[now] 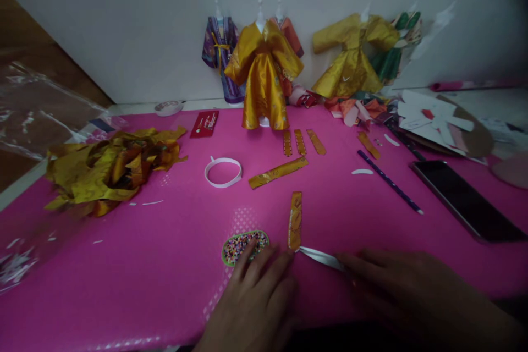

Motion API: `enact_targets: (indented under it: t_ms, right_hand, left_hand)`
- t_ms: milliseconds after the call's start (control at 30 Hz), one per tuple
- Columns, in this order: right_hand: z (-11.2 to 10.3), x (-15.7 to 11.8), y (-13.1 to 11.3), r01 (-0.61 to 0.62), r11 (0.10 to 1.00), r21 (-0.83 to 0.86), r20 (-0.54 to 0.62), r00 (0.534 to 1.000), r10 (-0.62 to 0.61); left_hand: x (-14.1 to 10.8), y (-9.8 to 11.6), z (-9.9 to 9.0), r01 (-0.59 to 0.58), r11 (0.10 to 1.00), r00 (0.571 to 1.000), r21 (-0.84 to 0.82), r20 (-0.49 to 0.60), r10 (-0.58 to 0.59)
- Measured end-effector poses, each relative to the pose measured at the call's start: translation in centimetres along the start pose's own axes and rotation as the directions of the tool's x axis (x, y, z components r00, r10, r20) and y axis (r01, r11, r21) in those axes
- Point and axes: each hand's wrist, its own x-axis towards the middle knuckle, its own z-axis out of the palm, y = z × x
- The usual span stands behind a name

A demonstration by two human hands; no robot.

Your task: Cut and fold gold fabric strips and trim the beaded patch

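Observation:
My left hand (259,291) lies palm down at the front of the pink table, fingers stretched out, its fingertips over a green-edged oval piece of many coloured dots (235,247) and near the lower end of a gold fabric strip (295,220). My right hand (391,280) is closed round scissors (324,258); their blades point left and reach the strip's bottom end. A longer gold strip (278,172) lies slanted behind, with three short gold strips (300,142) beyond it. To their left is a white ring (223,172).
Gold fabric scraps (115,165) are heaped at the left. Small garments on stands (264,74) line the wall. A phone (468,201), a dark blue stick (390,181) and paper cut-outs (429,121) are at the right. A red card (204,124) lies at the back.

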Motion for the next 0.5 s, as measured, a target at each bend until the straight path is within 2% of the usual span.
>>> enact_targets:
  t_ms: [233, 333, 500]
  right_hand:
    - [-0.3, -0.1, -0.1, 0.005, 1.000, 0.022, 0.012, 1.000, -0.005]
    - [-0.2, -0.5, -0.2, -0.031, 0.998, 0.050, 0.019, 0.999, 0.030]
    - [-0.1, -1.3, -0.2, -0.040, 0.999, 0.036, -0.018, 0.999, 0.041]
  left_hand:
    - [-0.2, -0.1, 0.1, 0.003, 1.000, 1.000, -0.004, 0.014, -0.003]
    - [-0.3, -0.1, 0.2, -0.001, 1.000, 1.000, 0.000, 0.015, 0.001]
    - [-0.1, -0.3, 0.4, -0.009, 1.000, 1.000, -0.022, 0.008, 0.009]
